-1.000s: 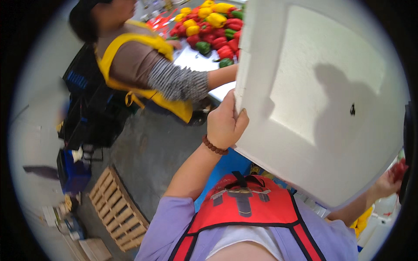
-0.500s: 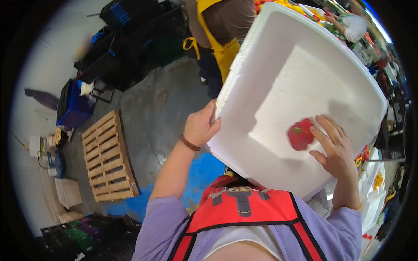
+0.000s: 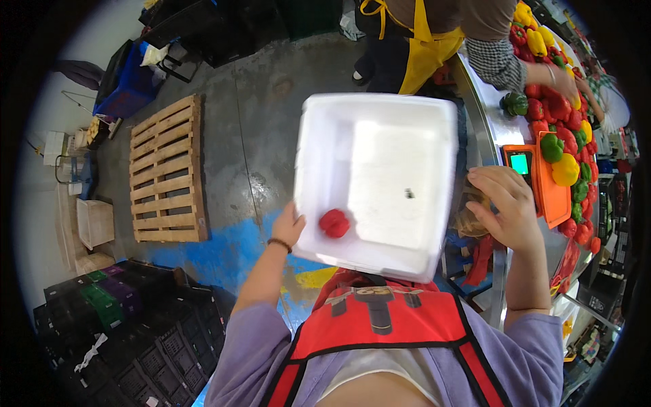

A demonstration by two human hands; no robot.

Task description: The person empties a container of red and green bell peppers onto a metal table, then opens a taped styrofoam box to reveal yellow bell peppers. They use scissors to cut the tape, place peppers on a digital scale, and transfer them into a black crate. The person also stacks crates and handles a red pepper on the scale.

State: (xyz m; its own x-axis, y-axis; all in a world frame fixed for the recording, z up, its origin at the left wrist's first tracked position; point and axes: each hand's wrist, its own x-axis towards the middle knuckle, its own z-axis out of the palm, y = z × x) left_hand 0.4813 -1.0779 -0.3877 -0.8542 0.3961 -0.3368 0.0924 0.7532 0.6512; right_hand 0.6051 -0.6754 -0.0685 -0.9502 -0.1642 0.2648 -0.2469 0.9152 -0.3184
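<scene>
A white foam box [image 3: 397, 183], blurred by motion, is held in front of me with its open side facing up. My left hand [image 3: 289, 227] grips its left edge near the front corner, thumb on the wall. Inside, a red bell pepper [image 3: 333, 223] lies by the near left corner, and a small dark bit [image 3: 409, 194] lies on the bottom to the right. My right hand [image 3: 505, 207] is apart from the box, fingers stretched out and holding nothing. It is over the near edge of a metal table, beside an orange scale [image 3: 555, 193] with green and yellow peppers on it.
Beyond the scale, red, yellow and green peppers [image 3: 556, 108] are heaped on the table. A co-worker in a yellow apron [image 3: 434, 57] reaches into them. A wooden pallet [image 3: 166, 169] lies on the floor at left; black crates [image 3: 149, 339] stand near left.
The box has moved down and left, farther from my view. My right hand has left the pepper and moved outside the box. The pepper is now near the box's left corner.
</scene>
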